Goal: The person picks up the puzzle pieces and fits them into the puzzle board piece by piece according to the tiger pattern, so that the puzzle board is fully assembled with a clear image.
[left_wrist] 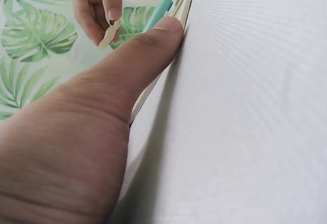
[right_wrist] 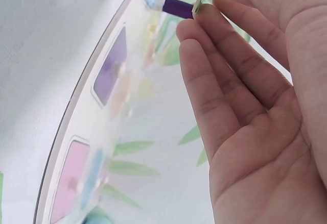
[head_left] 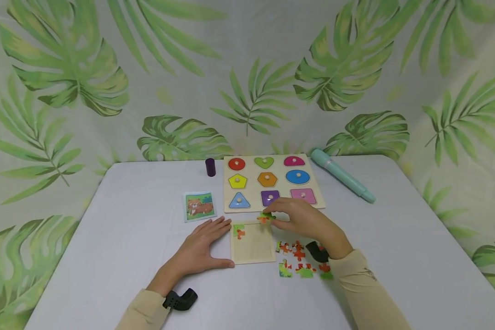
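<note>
A square wooden puzzle tray [head_left: 253, 247] lies near the middle of the table, with one jigsaw piece [head_left: 239, 231] in its upper left corner. My left hand [head_left: 202, 249] lies along the tray's left side, fingers spread and mostly straight, its thumb touching the lower left edge. Over the tray's upper right corner, my right hand [head_left: 305, 220] pinches a green and orange jigsaw piece [head_left: 265, 217] between thumb and fingers. In the left wrist view this held piece [left_wrist: 108, 34] shows its pale side. Several loose jigsaw pieces [head_left: 305, 270] lie right of the tray, some partly hidden by the right wrist.
A shape board [head_left: 253, 207] with knobbed pieces lies just behind the tray. A picture card of a tiger [head_left: 200, 206] is at its left, with a dark purple cylinder [head_left: 210, 167] farther back. A teal, microphone-shaped stick [head_left: 342, 175] lies right of the board.
</note>
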The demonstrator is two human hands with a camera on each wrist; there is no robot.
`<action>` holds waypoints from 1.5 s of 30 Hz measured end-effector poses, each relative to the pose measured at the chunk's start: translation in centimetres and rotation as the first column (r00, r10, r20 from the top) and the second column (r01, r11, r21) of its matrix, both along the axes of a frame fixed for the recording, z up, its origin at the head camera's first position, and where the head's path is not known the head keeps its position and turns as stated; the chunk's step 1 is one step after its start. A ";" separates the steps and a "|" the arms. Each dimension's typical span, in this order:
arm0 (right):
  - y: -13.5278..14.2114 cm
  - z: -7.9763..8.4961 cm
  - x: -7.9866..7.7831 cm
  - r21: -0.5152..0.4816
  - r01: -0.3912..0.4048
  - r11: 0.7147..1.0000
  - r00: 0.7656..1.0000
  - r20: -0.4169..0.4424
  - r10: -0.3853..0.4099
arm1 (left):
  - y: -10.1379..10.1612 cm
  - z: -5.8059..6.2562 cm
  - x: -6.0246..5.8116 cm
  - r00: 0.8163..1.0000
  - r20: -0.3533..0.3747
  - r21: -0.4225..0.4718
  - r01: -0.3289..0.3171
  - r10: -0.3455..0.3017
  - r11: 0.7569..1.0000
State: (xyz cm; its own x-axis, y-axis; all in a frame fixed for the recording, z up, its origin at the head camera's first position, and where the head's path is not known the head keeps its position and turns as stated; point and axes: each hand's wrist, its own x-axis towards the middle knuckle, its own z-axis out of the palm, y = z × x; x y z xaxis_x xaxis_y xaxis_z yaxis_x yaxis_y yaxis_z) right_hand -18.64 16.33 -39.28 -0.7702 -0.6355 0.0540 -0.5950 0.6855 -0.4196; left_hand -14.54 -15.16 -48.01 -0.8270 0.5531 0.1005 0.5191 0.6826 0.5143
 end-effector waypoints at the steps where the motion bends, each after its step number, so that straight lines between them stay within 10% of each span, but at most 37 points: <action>1: 0.0 0.0 0.0 0.001 0.000 1.000 1.000 -0.001 0.000 | 0.0 0.0 0.0 1.000 0.001 -0.001 0.001 -0.001 1.000; 26: -2.0 0.9 -0.4 0.002 -0.019 1.000 1.000 -0.001 0.019 | 0.1 0.7 -0.5 1.000 -0.005 0.000 0.008 -0.008 1.000; 45: -3.1 -1.4 0.1 0.005 -0.011 1.000 0.998 0.056 0.011 | 0.0 0.5 0.0 1.000 0.013 0.015 0.000 0.000 1.000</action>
